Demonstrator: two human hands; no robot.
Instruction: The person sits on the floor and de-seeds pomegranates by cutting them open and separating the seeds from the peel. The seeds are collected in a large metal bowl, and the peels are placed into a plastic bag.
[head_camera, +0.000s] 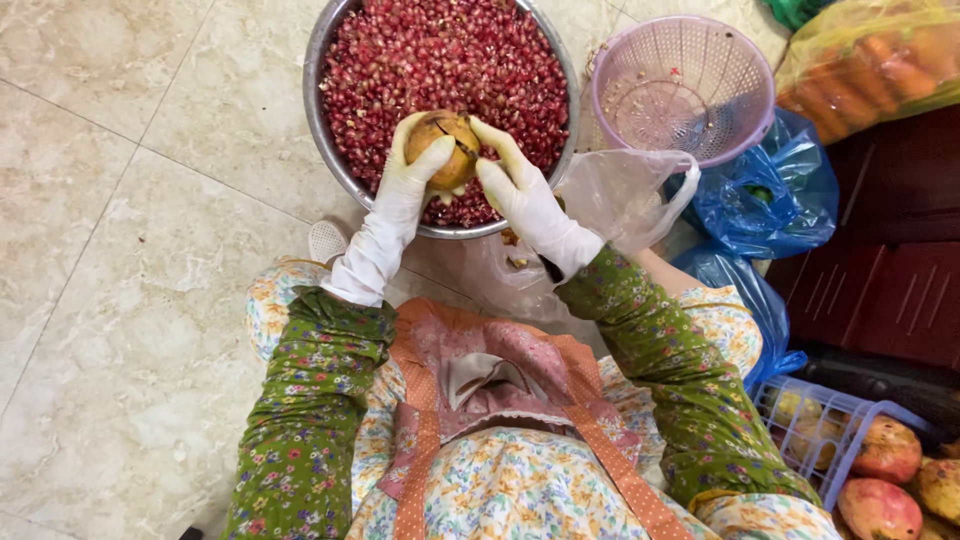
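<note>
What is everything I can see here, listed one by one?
Round steel bowl: one, silver, on the floor, top centre.
Loose pomegranate seeds: heaped, dark red, filling the bowl.
Split yellow-brown pomegranate: one, held over the bowl.
Plastic mesh basket: one, pink, right of the bowl.
Clear plastic bag: one, beside the bowl.
Blue plastic bags: two, right.
Whole pomegranates: several, red-yellow, bottom right.
Left hand: white glove, gripping the fruit.
Right hand: white glove, gripping the fruit.
</note>
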